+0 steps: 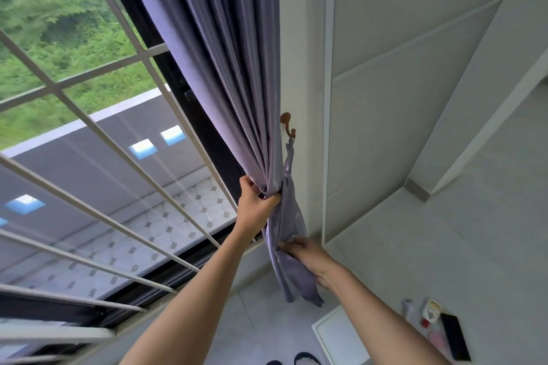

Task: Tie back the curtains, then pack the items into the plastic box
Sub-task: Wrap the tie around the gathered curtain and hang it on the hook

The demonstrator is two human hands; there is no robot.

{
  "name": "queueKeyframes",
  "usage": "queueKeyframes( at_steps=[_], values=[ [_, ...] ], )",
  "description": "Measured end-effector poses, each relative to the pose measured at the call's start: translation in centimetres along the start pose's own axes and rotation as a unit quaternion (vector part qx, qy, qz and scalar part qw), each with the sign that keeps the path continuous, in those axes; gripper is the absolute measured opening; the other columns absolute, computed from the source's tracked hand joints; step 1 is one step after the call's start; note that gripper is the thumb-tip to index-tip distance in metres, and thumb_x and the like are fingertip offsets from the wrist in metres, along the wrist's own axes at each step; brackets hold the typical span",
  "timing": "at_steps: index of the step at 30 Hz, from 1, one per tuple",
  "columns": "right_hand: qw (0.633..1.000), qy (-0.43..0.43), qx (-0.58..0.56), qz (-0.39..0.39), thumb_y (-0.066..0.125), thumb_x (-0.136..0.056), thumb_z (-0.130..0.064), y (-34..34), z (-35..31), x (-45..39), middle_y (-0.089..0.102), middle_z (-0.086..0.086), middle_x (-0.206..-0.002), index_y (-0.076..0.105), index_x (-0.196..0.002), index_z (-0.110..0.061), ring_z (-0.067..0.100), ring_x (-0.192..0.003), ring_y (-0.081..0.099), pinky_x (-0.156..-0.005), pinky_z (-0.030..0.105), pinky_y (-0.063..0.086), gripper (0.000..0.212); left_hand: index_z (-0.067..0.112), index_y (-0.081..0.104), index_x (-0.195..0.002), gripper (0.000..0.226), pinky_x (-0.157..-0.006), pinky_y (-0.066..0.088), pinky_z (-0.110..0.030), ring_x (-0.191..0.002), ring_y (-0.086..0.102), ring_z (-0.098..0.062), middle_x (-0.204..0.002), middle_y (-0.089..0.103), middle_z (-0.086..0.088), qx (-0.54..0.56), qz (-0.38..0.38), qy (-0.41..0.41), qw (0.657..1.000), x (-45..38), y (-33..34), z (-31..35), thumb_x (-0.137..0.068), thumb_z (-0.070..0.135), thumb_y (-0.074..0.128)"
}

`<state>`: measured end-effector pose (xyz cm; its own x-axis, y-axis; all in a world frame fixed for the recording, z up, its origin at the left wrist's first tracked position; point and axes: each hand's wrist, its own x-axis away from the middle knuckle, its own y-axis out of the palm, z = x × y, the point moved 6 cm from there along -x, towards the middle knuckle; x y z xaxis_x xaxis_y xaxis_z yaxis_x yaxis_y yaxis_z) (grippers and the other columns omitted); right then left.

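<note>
A purple-grey curtain hangs bunched against the white wall beside the window. My left hand grips the gathered folds at about waist height. A matching fabric tieback hangs from a copper wall hook just right of the curtain. My right hand pinches the loose lower cloth below the bunch. On the floor at the lower right lies a white plastic box lid or box, with small bottles and a black flat item beside it.
White window bars and a dark window frame fill the left side. A white panelled wall rises on the right. Grey floor tiles spread out below. The toes of dark slippers show at the bottom edge.
</note>
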<state>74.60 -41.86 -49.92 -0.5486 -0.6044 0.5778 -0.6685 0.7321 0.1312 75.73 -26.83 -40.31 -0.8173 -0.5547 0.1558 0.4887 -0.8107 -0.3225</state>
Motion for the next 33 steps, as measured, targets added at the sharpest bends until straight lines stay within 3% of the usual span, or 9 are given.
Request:
queueKeyframes(
  at_steps=[3,7,11,14,18,21,23,28,33],
  values=[
    [1.000,0.010,0.027,-0.006,0.073,-0.068,-0.049,0.0,0.2,-0.6,0.073,0.014,-0.091,0.071,-0.081,-0.016,0.029,-0.095,0.068,-0.090,0.041,0.051,0.035,0.014,0.037,-0.101,0.043,-0.076,0.058,-0.041,-0.088,0.065,-0.022,-0.097,0.062,-0.014,0.029,0.035,-0.006,0.999,0.6,-0.3,-0.6,-0.075,0.019,0.071],
    [0.999,0.013,0.050,0.001,0.074,-0.070,-0.047,-0.3,-0.2,-0.8,0.073,0.012,-0.090,0.070,-0.081,-0.016,0.027,-0.094,0.068,-0.094,0.043,0.049,0.033,0.012,0.051,-0.077,0.022,-0.064,0.049,-0.036,-0.070,0.056,-0.012,-0.079,0.062,-0.003,-0.069,0.051,0.054,0.995,2.0,-0.5,-0.6,-0.080,0.024,0.068],
    [0.998,0.008,0.065,0.008,0.070,-0.084,-0.034,-0.1,-0.9,-0.5,0.072,0.005,-0.083,0.069,-0.080,-0.015,0.023,-0.091,0.066,-0.093,0.038,0.049,0.019,0.020,0.074,-0.087,0.017,-0.086,0.040,-0.010,-0.116,0.052,0.000,-0.122,0.060,0.017,-0.151,-0.014,0.109,0.983,2.7,0.3,-0.3,-0.082,0.036,0.070],
    [0.997,-0.011,0.074,0.016,0.068,-0.087,-0.029,0.2,-1.5,-0.4,0.068,0.001,-0.078,0.066,-0.077,-0.018,0.017,-0.082,0.063,-0.081,0.030,0.050,0.015,0.019,0.074,-0.082,0.015,-0.073,0.038,0.001,-0.099,0.057,0.000,-0.108,0.061,0.021,-0.201,-0.027,0.132,0.970,2.3,0.0,0.1,-0.078,0.034,0.075],
    [0.984,-0.032,0.176,0.016,0.063,-0.089,-0.025,0.9,-2.4,-0.6,0.059,-0.007,-0.070,0.056,-0.077,-0.026,0.009,-0.067,0.058,-0.057,0.016,0.046,0.013,0.020,0.063,-0.072,0.013,-0.058,0.041,-0.013,-0.069,0.056,-0.011,-0.082,0.057,0.021,-0.267,-0.031,0.136,0.953,1.8,-0.6,0.8,-0.080,0.023,0.072],
    [0.945,-0.123,0.272,0.133,0.052,-0.084,-0.011,0.4,-4.1,-1.0,0.056,-0.009,-0.073,0.049,-0.086,-0.023,0.009,-0.069,0.058,-0.052,0.011,0.039,0.013,0.021,0.059,-0.069,0.015,-0.056,0.039,-0.014,-0.064,0.051,-0.006,-0.072,0.055,0.017,-0.289,-0.041,0.137,0.947,1.4,-0.9,1.2,-0.080,0.019,0.069],
    [0.919,-0.195,0.246,0.238,0.057,-0.078,-0.014,-0.1,-5.2,-1.0,0.060,-0.004,-0.095,0.051,-0.102,-0.018,0.010,-0.085,0.061,-0.059,0.007,0.042,0.025,0.018,0.061,-0.075,0.009,-0.060,0.041,-0.009,-0.066,0.050,-0.002,-0.076,0.056,0.016,-0.318,-0.056,0.140,0.936,1.2,-1.1,1.4,-0.081,0.018,0.068],
    [0.891,-0.232,0.225,0.320,0.072,-0.075,-0.042,0.8,-6.3,-2.2,0.056,0.007,-0.126,0.034,-0.138,-0.011,0.021,-0.111,0.058,-0.084,0.037,0.056,0.080,0.006,0.068,-0.081,0.005,-0.060,0.038,-0.004,-0.069,0.051,-0.008,-0.079,0.059,0.005,-0.333,-0.073,0.151,0.928,1.2,-1.7,2.3,-0.078,0.010,0.069],
    [0.909,-0.213,0.222,0.280,0.061,-0.081,-0.014,0.9,-7.7,-3.6,0.059,-0.006,-0.085,0.050,-0.097,-0.020,0.023,-0.083,0.065,-0.059,0.023,0.044,0.021,0.010,0.070,-0.090,0.016,-0.067,0.042,-0.017,-0.075,0.058,-0.014,-0.088,0.069,0.000,-0.367,-0.075,0.139,0.917,0.4,-2.4,2.2,-0.081,0.005,0.059]
  ],
)
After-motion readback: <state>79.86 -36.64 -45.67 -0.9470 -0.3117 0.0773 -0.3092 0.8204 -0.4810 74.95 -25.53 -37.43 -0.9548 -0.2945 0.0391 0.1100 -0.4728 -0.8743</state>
